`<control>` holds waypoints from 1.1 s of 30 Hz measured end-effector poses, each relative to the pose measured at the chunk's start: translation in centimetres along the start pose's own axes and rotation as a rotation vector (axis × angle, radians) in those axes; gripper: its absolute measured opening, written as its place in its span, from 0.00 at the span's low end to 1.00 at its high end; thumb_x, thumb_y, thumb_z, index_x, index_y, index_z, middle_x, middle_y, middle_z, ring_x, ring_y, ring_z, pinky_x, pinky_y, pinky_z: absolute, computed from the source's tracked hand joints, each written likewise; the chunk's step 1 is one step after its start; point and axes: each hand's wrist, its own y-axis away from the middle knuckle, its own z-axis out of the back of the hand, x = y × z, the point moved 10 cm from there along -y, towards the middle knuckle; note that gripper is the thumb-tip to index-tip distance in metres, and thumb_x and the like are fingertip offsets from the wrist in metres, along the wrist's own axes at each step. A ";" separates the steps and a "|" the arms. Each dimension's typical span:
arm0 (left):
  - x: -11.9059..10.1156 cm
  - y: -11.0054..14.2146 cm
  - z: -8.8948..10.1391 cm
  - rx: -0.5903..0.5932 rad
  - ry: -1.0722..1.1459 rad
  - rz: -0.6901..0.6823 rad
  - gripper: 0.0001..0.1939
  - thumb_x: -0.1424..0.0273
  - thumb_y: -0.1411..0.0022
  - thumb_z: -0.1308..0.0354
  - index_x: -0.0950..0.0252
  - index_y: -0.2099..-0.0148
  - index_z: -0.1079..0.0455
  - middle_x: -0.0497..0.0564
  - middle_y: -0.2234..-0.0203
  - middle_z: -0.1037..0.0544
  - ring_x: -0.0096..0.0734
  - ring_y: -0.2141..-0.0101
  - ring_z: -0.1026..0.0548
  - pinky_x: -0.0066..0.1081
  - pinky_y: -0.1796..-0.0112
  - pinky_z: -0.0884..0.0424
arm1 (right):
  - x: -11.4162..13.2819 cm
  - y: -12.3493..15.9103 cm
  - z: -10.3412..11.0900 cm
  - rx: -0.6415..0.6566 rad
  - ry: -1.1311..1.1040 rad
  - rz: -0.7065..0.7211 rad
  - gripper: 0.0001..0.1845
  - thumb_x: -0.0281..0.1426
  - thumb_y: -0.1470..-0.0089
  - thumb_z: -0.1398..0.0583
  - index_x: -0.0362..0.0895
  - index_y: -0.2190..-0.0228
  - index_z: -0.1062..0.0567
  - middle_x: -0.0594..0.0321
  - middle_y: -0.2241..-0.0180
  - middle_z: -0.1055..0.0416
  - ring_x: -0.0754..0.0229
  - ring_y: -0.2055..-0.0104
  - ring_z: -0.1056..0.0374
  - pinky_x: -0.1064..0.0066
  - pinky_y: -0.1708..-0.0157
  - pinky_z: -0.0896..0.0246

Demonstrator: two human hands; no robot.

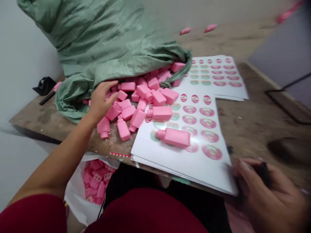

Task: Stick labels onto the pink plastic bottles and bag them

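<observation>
My left hand (103, 98) reaches over a pile of pink plastic bottles (127, 113) at the mouth of a green woven sack (116, 42). Its thumb and fingers are apart, around the bottles' edge, with no bottle plainly gripped. Two pink bottles lie on their sides on a sheet of round stickers (179, 161), the front one (176, 137) nearest to me. At the lower right, my right hand (269, 194) is blurred, its fingers closed around a small dark object (263, 173) whose kind I cannot make out. It is beside the sheet's right corner.
More sticker sheets (218, 72) lie behind on the wooden table (243, 126). A white bag (77, 194) of labelled pink bottles stands below the front edge. A black tape dispenser (45, 85) is at the left, a dark blurred object (289, 149) at the right.
</observation>
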 end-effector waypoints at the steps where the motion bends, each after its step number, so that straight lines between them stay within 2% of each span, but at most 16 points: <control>1: -1.7 2.2 1.0 -0.065 -0.012 -0.030 0.20 0.63 0.34 0.46 0.62 0.43 0.29 0.54 0.47 0.24 0.40 0.46 0.29 0.38 0.42 0.37 | 0.5 0.0 0.1 -0.009 -0.028 -0.010 0.13 0.47 0.50 0.35 0.53 0.68 0.25 0.62 0.73 0.31 0.54 0.74 0.36 0.62 0.77 0.41; 2: -3.6 4.3 1.2 -0.084 -0.004 -0.079 0.18 0.64 0.34 0.46 0.60 0.44 0.28 0.54 0.50 0.22 0.40 0.48 0.27 0.39 0.43 0.35 | 1.5 -0.1 0.3 -0.023 -0.052 0.022 0.13 0.46 0.51 0.35 0.51 0.69 0.25 0.61 0.72 0.30 0.55 0.72 0.35 0.63 0.74 0.40; 3: -5.9 6.1 0.4 -0.035 0.028 -0.163 0.16 0.65 0.34 0.46 0.59 0.46 0.28 0.54 0.52 0.22 0.39 0.49 0.27 0.39 0.44 0.34 | 2.5 -0.1 0.3 -0.013 -0.050 0.069 0.13 0.45 0.51 0.35 0.49 0.69 0.25 0.61 0.71 0.29 0.54 0.70 0.33 0.62 0.70 0.38; 4: -8.5 7.6 -1.1 0.056 0.076 -0.271 0.15 0.66 0.34 0.45 0.60 0.47 0.27 0.54 0.53 0.21 0.38 0.50 0.26 0.39 0.46 0.32 | 3.6 -0.1 0.3 -0.006 -0.034 0.133 0.13 0.44 0.50 0.36 0.47 0.69 0.25 0.60 0.70 0.28 0.54 0.68 0.33 0.62 0.66 0.38; 6: -12.9 9.4 -4.6 0.215 0.110 -0.419 0.16 0.67 0.33 0.47 0.60 0.45 0.29 0.56 0.48 0.23 0.40 0.48 0.27 0.40 0.46 0.32 | 5.1 0.2 0.1 0.013 0.001 0.225 0.13 0.43 0.49 0.38 0.47 0.69 0.25 0.61 0.70 0.27 0.54 0.66 0.32 0.62 0.63 0.38; 9: -17.2 8.7 -9.6 0.372 0.000 -0.502 0.22 0.64 0.33 0.45 0.63 0.39 0.33 0.62 0.40 0.29 0.50 0.41 0.32 0.48 0.43 0.36 | 6.0 1.0 -1.0 0.076 0.024 0.278 0.11 0.42 0.47 0.39 0.47 0.69 0.25 0.63 0.71 0.27 0.56 0.68 0.31 0.66 0.65 0.38; 12: -18.3 7.1 -13.3 0.534 -0.105 -0.494 0.27 0.64 0.36 0.41 0.63 0.37 0.35 0.62 0.44 0.26 0.53 0.44 0.30 0.52 0.44 0.37 | 6.9 2.4 -2.9 0.193 0.116 0.382 0.09 0.38 0.44 0.41 0.47 0.68 0.25 0.64 0.72 0.25 0.58 0.70 0.31 0.69 0.68 0.39; 14: -18.0 6.4 -13.8 0.580 -0.032 -0.453 0.28 0.65 0.38 0.40 0.62 0.37 0.35 0.60 0.47 0.24 0.52 0.46 0.28 0.52 0.44 0.36 | 7.7 3.3 -4.0 0.242 0.232 0.491 0.07 0.35 0.42 0.42 0.47 0.69 0.26 0.63 0.72 0.25 0.58 0.71 0.31 0.68 0.69 0.41; 16: -16.8 5.7 -12.8 0.526 0.208 -0.327 0.29 0.63 0.40 0.38 0.61 0.37 0.36 0.58 0.45 0.25 0.50 0.45 0.29 0.50 0.44 0.34 | 8.4 3.8 -4.6 0.241 0.336 0.583 0.07 0.33 0.42 0.43 0.47 0.68 0.25 0.62 0.72 0.24 0.57 0.71 0.31 0.68 0.70 0.42; 18: -14.4 5.4 -11.5 0.445 0.572 -0.075 0.30 0.59 0.40 0.39 0.59 0.37 0.37 0.56 0.43 0.27 0.48 0.45 0.28 0.46 0.47 0.30 | 9.2 3.9 -5.0 0.222 0.390 0.647 0.07 0.33 0.41 0.43 0.47 0.66 0.25 0.61 0.71 0.24 0.57 0.71 0.31 0.67 0.70 0.42; 20: -11.5 6.1 -11.2 0.389 0.910 0.241 0.29 0.55 0.39 0.42 0.59 0.39 0.38 0.56 0.45 0.26 0.45 0.48 0.25 0.43 0.54 0.24 | 9.8 3.7 -5.6 0.234 0.404 0.687 0.08 0.34 0.40 0.43 0.47 0.64 0.24 0.61 0.71 0.23 0.56 0.71 0.31 0.67 0.69 0.42; 23: -9.0 8.1 -11.3 0.357 1.193 0.568 0.26 0.50 0.37 0.45 0.61 0.44 0.34 0.57 0.48 0.24 0.44 0.51 0.23 0.40 0.57 0.22 | 10.1 2.9 -6.6 0.288 0.393 0.677 0.09 0.36 0.40 0.43 0.49 0.63 0.23 0.61 0.71 0.24 0.56 0.70 0.30 0.67 0.69 0.42; 25: -8.3 8.9 -11.1 0.342 1.284 0.653 0.25 0.50 0.39 0.44 0.61 0.47 0.32 0.56 0.48 0.24 0.44 0.49 0.24 0.39 0.56 0.22 | 9.4 1.4 -5.9 0.246 0.378 0.577 0.10 0.39 0.42 0.41 0.49 0.62 0.22 0.61 0.70 0.24 0.54 0.70 0.30 0.65 0.68 0.42; 29: -6.6 10.0 -10.3 0.274 1.256 0.691 0.26 0.59 0.48 0.32 0.59 0.48 0.30 0.53 0.50 0.22 0.39 0.56 0.20 0.34 0.60 0.21 | 6.2 -2.2 -1.2 0.012 0.359 0.269 0.16 0.46 0.45 0.38 0.52 0.58 0.23 0.59 0.64 0.23 0.47 0.63 0.28 0.61 0.67 0.40; 31: -5.2 10.6 -9.5 0.185 1.143 0.654 0.30 0.64 0.49 0.30 0.58 0.44 0.33 0.53 0.50 0.22 0.37 0.57 0.20 0.34 0.57 0.22 | 4.6 -3.3 0.1 -0.014 0.425 0.201 0.18 0.49 0.43 0.40 0.55 0.55 0.23 0.60 0.62 0.23 0.45 0.62 0.28 0.61 0.69 0.41; 33: -3.9 11.2 -8.6 0.091 1.021 0.601 0.35 0.65 0.47 0.31 0.55 0.38 0.38 0.53 0.47 0.23 0.38 0.53 0.22 0.38 0.51 0.24 | 3.6 -4.0 0.2 0.027 0.503 0.214 0.20 0.53 0.43 0.42 0.57 0.55 0.22 0.62 0.62 0.22 0.47 0.64 0.27 0.64 0.74 0.44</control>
